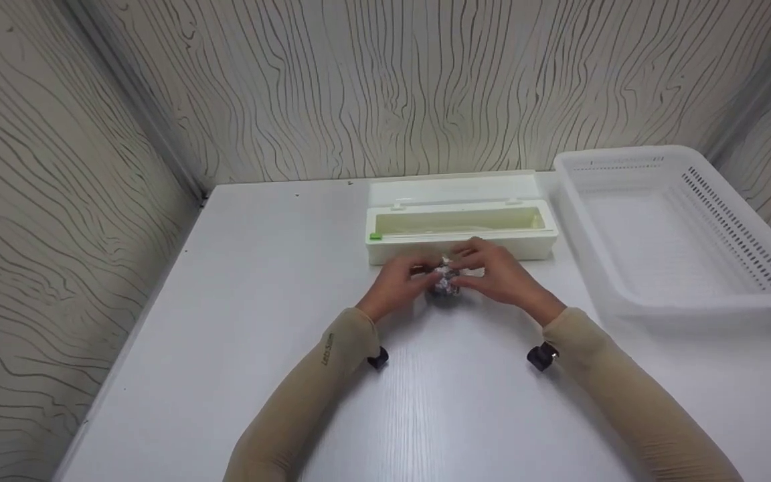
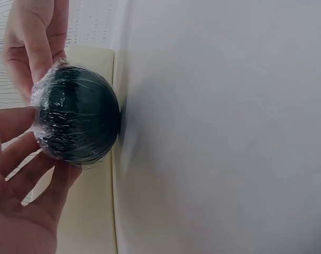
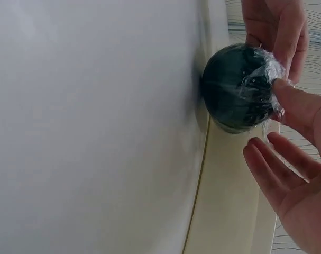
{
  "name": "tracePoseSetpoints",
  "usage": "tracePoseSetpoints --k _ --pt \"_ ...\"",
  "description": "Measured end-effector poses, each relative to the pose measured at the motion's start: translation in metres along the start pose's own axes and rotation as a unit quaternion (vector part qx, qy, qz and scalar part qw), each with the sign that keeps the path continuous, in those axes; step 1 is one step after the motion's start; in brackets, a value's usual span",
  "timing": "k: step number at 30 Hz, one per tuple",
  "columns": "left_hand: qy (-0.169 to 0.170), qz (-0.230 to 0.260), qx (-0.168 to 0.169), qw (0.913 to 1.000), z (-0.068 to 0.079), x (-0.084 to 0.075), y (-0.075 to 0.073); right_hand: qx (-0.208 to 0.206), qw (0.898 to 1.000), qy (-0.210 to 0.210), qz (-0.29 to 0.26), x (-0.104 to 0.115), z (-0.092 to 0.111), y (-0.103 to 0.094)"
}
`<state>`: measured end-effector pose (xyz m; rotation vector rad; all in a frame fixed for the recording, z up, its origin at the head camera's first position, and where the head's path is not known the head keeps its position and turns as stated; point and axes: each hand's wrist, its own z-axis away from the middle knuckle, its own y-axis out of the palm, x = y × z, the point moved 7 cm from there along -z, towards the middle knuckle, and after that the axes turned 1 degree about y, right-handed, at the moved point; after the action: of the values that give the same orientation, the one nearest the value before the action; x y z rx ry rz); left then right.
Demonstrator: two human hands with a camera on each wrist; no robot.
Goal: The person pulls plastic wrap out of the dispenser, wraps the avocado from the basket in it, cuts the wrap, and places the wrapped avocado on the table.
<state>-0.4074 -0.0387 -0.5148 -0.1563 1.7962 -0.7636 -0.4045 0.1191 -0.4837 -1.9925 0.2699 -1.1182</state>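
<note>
A dark, round object [image 2: 89, 114] sits on the table in clear cling film [image 3: 274, 69], which is crinkled and bunched at its top. The left hand [image 1: 402, 278] holds it from the left side, thumb at the bunched film and other fingers curved against its side. From the right, the right hand [image 1: 499, 274] pinches the film near the top, while its remaining fingers [image 3: 271, 164] spread away from the object. Right behind both hands stands a white cling film dispenser box [image 1: 459, 251], its lid [image 1: 452, 191] tipped back.
A large white plastic basket [image 1: 640, 298] stands on the right of the white table [image 1: 258, 335]. A green slider [image 1: 376, 236] sits at the left end of the box's front edge. Patterned wall panels [image 1: 385, 87] enclose the table at the back and sides.
</note>
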Motion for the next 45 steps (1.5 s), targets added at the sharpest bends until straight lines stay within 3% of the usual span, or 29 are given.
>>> tracePoseSetpoints --k 4,8,12,16,23,32,38,45 --pt "-0.019 -0.022 0.006 0.9996 0.000 -0.001 0.000 -0.015 0.998 -0.051 0.043 0.005 0.000 -0.003" --pt "0.000 -0.051 0.008 0.9987 -0.001 -0.007 0.000 -0.030 0.996 -0.069 0.044 0.007 0.000 -0.005" --pt "0.020 -0.066 0.006 0.9976 -0.002 -0.011 0.000 -0.039 0.998 -0.052 0.025 0.006 0.001 -0.004" --pt "0.012 -0.063 0.009 0.9979 0.000 -0.007 0.001 -0.019 0.999 -0.025 0.016 0.008 0.002 0.002" --pt "0.012 -0.042 0.008 0.9990 0.005 -0.001 0.000 0.014 0.999 -0.039 0.017 0.018 0.001 0.007" --pt "0.014 -0.043 0.041 0.9981 0.004 -0.003 -0.003 0.013 0.999 0.027 -0.042 0.004 -0.003 0.007" --pt "-0.007 -0.039 0.062 0.9973 0.004 0.000 -0.008 0.016 0.998 0.031 -0.051 0.001 -0.004 0.007" --pt "0.007 -0.052 0.049 0.9974 0.003 0.001 -0.011 0.016 0.998 0.020 -0.050 0.004 -0.005 0.008"
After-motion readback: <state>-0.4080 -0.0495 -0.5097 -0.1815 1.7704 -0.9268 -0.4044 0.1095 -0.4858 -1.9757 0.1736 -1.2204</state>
